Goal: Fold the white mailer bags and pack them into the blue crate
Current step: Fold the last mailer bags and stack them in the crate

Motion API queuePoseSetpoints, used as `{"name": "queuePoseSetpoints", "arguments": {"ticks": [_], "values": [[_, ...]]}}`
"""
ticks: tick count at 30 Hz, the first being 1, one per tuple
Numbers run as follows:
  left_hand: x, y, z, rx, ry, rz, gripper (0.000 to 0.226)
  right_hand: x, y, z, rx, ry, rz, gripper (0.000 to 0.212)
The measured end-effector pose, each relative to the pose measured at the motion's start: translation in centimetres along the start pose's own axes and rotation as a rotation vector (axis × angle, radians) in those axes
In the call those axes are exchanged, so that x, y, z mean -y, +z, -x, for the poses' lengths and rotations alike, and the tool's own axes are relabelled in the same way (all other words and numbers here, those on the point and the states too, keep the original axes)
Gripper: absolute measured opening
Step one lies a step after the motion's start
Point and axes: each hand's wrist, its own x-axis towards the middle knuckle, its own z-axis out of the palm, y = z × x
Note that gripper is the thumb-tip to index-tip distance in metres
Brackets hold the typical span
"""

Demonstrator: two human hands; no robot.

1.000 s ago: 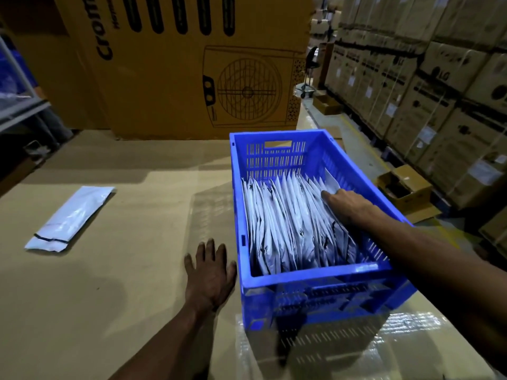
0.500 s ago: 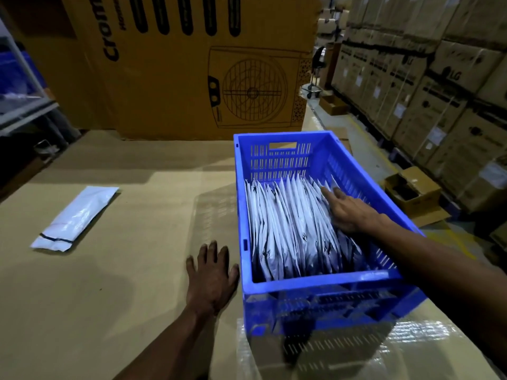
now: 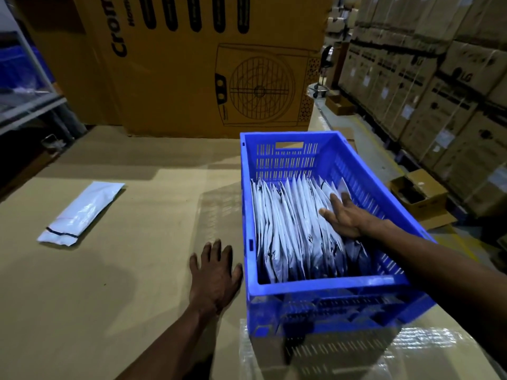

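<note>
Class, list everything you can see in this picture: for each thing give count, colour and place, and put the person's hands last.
Crate: one, blue, on the table at right.
Packed mailer bags: many, white, standing on edge inside the crate.
Loose mailer bag: one, white, flat on the table at left.
Table: one, brown cardboard-covered surface.
Large carton: one, brown with fan drawing, behind the table.
Stacked cartons: many, brown, along the right.
Open box: one, brown, on the floor at right.
Left hand: flat on the table beside the crate.
Right hand: flat on the packed bags.
</note>
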Motion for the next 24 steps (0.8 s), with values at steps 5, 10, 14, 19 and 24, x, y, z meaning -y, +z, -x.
{"name": "queuePoseSetpoints", "arguments": {"ticks": [5,10,14,19,24], "values": [[0.1,-0.2,0.0,0.013,0.002,0.027,0.069,1.4,-0.4,0.8,-0.118,-0.04,0.188,0.061],[0.4,-0.2,0.1,0.011,0.018,0.028,0.064,4.0,-1.8,2.1,-0.394,-0.139,0.202,0.06],[2.4,-0.3,0.6,-0.089,0.045,0.095,0.061,8.7,-3.2,2.6,-0.543,-0.39,0.075,0.078],[9.0,-1.6,2.7,-0.167,-0.109,0.046,0.06,17.3,-4.4,2.5,-0.62,-0.591,0.008,0.067],[16.1,-2.9,5.1,-0.21,-0.276,0.031,0.062,25.8,-4.3,1.9,-0.55,-0.7,0.033,0.066]]}}
